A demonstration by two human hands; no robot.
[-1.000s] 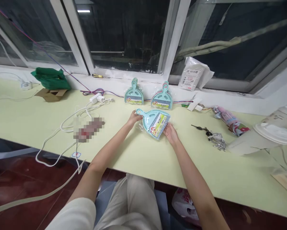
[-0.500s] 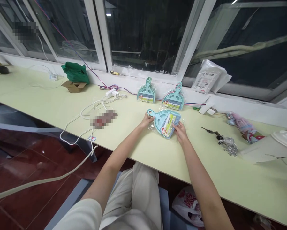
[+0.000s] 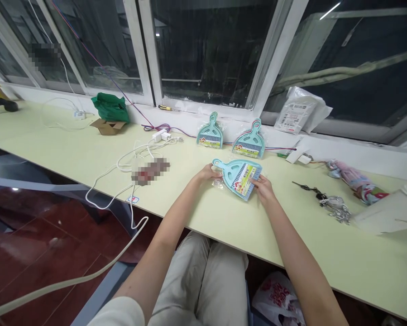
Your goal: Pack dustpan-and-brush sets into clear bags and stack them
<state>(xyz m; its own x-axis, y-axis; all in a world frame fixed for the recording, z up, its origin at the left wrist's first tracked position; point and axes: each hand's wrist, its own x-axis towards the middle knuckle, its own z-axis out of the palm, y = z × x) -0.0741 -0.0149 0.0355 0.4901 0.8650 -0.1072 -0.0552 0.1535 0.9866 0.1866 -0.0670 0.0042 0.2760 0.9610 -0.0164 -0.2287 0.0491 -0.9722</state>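
Observation:
A turquoise dustpan and brush set (image 3: 239, 174) in clear plastic wrap, with a yellow-green label, lies tilted between my hands over the table. My left hand (image 3: 208, 173) is closed on the wrap at the handle end. At the brush end, my right hand (image 3: 263, 188) grips the wide edge, its thumb on top by the label. Behind them, two stacks of like sets lean against the wall under the window: the left stack of dustpan sets (image 3: 210, 132) and the right stack of dustpan sets (image 3: 250, 141). Whether one or several sets are in my hands, I cannot tell.
On the left are white cables (image 3: 122, 165), a cardboard box (image 3: 108, 127) and a green bag (image 3: 111, 108). A screwdriver (image 3: 165, 108) lies by the window. To the right are keys (image 3: 337, 208), a folded umbrella (image 3: 359, 183), a white container (image 3: 390, 210) and a plastic packet (image 3: 300, 113).
The view has shifted slightly, so everything sits a little farther right and lower. Both hands keep hold of the dustpan set, which is turned only slightly.

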